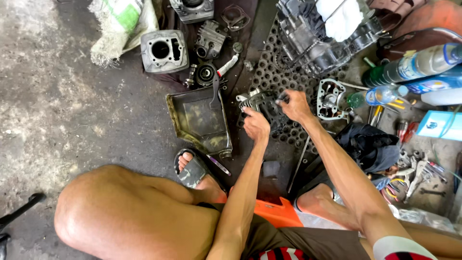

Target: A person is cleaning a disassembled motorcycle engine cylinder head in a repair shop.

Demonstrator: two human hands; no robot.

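Observation:
I squat on the floor over a black perforated rubber mat (293, 132). A small finned engine part (262, 102) lies on the mat in front of me. My left hand (256, 124) grips its near edge. My right hand (294, 104) holds a small dark tool against its far right side; the tool's tip is hidden by my fingers. Both forearms reach forward from between my knees.
A dirty metal tray (199, 120) with a brush (216, 84) lies left of the mat. A cylinder block (163, 50), engine case (317, 38), cover plate (329, 98), bottles (414, 65), dark cloth (368, 144) and scattered hand tools (416, 171) surround me.

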